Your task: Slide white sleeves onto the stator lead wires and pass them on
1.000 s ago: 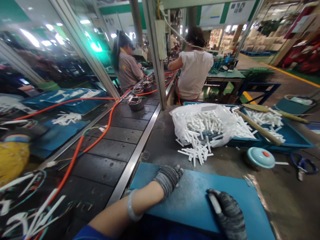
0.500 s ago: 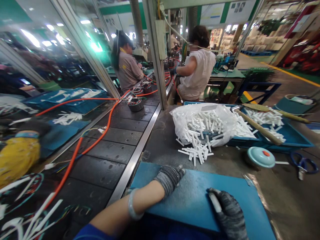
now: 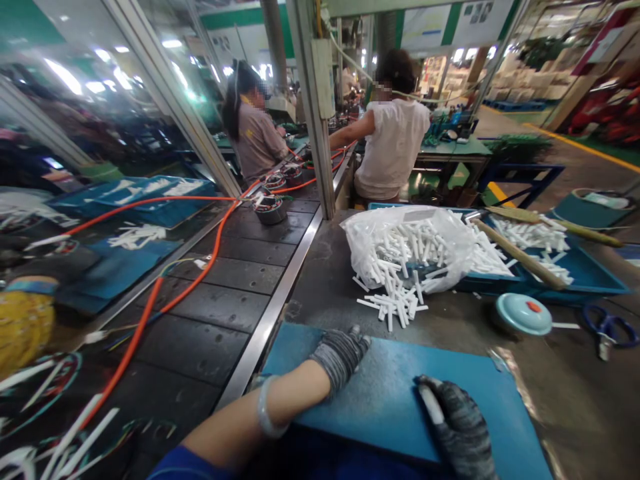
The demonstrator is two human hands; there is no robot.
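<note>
My left hand, in a grey striped knit glove, rests on the blue mat near its far edge. Its fingers lie loosely on the surface, and I see nothing held in them. At the right part of the mat is my right hand, in a matching glove, with its fingers curled in. A short whitish piece shows along its thumb side; whether this is a tube or part of the glove I cannot tell. Beyond the mat, short white tubes spill from a clear plastic bag.
Blue trays of white tubes stand behind, with a wooden-handled hammer across them. A lidded turquoise bowl and blue-handled scissors lie right. Left runs a conveyor with an orange hose and wound motor parts. Co-workers sit nearby.
My hands have not visibly moved. The co-worker in white now reaches an arm left toward the conveyor. The yellow-sleeved arm at left has shifted further left, and the wires near it have moved slightly.
</note>
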